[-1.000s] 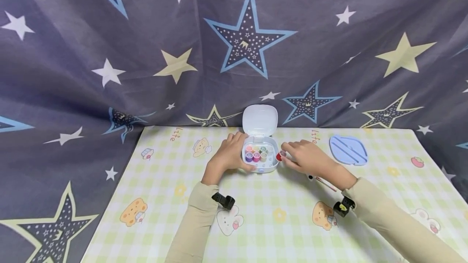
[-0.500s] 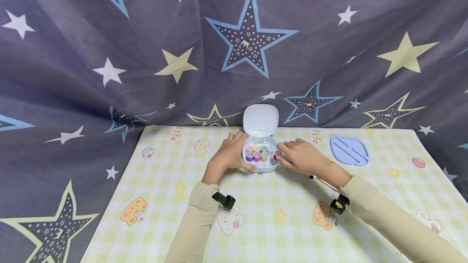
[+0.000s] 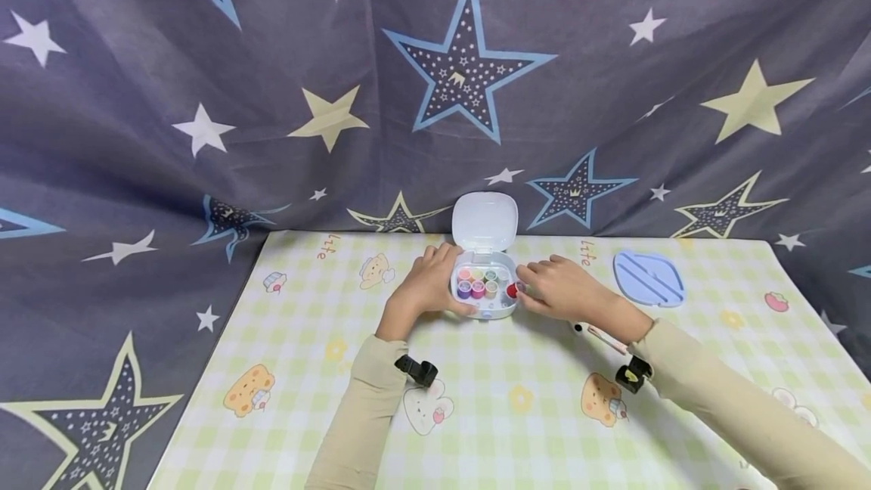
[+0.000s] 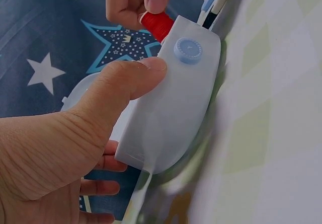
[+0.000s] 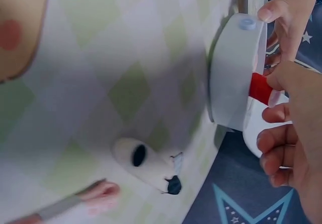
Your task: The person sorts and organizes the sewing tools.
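Note:
A white hinged sewing box stands near the table's back edge, its lid raised. Small thread spools in purple, pink, beige and other colours stand in rows inside. My left hand grips the box's left side. In the left wrist view its thumb presses on the front wall by the round blue clasp. My right hand pinches a spool of red thread by its end. The spool is tilted at the box's right rim, over the inside.
A light blue tray with slots lies right of the box. Under my right forearm are a white piece with a black oval and a slim pinkish stick. A starry dark curtain hangs behind the table.
My right hand has moved slightly left, bringing the red spool from outside the box to over its right end. The left hand keeps its grip on the box.

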A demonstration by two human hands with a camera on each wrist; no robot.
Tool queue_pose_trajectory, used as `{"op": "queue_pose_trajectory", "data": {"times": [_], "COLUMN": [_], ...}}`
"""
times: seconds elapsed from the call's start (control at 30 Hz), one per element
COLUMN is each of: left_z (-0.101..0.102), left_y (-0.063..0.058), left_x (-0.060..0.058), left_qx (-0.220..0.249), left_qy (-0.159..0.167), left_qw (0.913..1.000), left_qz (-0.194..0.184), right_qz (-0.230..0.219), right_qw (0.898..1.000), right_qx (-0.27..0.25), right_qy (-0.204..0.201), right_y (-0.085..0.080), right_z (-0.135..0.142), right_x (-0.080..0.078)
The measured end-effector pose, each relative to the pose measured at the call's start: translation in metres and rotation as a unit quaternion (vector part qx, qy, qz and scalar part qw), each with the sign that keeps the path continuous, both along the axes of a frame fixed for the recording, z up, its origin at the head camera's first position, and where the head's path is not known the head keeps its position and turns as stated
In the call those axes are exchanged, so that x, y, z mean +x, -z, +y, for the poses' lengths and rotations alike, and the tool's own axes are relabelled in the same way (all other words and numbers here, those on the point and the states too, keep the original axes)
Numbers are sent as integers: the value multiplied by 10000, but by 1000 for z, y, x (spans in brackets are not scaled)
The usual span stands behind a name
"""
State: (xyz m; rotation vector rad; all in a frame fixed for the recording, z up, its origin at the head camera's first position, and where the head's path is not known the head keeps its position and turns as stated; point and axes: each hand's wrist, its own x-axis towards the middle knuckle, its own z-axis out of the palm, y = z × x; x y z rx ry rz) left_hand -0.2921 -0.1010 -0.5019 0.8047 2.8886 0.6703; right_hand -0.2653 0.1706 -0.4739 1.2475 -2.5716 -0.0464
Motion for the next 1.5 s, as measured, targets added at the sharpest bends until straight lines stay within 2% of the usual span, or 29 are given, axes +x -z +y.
{"op": "queue_pose_trajectory", "data": {"times": [0.27,0.57,1.17,1.5], "left_z": [-1,0,0,0], "left_y": [2,3,1,1], "left_x": [-1,-1,-1,-1], "left_qx": [-84,-100,-93,-165], "left_qy": [-36,-44,-22,-52], "left_qw": [10000,9999,9999,9998], "left_qz": [-9,16,46,-2], "right_qz": [-89,-46,-233,-512], "right_qw": [9988,9973,9944,9875], "right_qx": [473,716,1024,1443], "right_qy": [-32,-128,126,380], "right_y": [-10,-2,-1,-6], "right_z": [-12,-20,-30,-38], "right_x": [-6,-13,-14,-13]}}
